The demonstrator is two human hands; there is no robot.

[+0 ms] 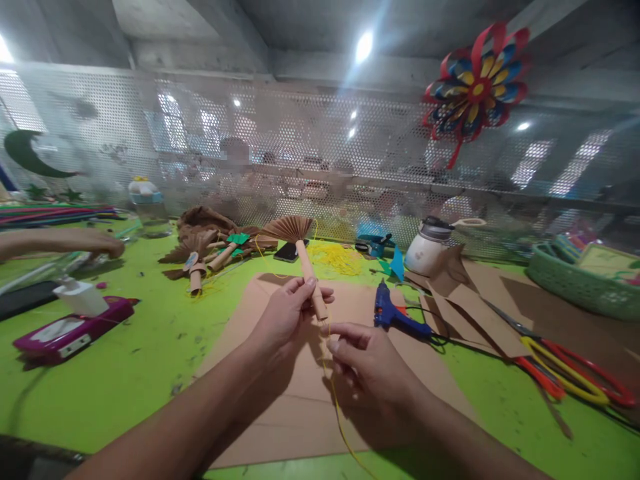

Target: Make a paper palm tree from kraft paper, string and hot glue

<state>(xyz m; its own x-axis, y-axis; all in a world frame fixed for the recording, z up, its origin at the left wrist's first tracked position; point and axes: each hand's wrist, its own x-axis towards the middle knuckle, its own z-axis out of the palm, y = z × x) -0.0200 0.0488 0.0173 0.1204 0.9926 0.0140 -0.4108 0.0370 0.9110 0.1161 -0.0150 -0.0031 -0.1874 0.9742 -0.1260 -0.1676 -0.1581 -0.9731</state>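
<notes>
My left hand (289,311) is closed around the rolled brown handle of a pleated brown paper fan (296,232), which points up and away from me. My right hand (367,363) sits just below and to the right, its fingers pinching a thin yellow string (340,420) at the bottom end of the handle. The string trails down toward me. Both hands hover over a sheet of brown cardboard (305,407) on the green table (125,373).
A blue glue gun (395,313) lies right of the hands, with red and yellow scissors (565,373) farther right. Several finished paper fans (210,250), a phone (287,251) and loose yellow string (340,257) lie behind. Another person's hand (95,243) rests at the left. A green basket (575,280) stands at the right.
</notes>
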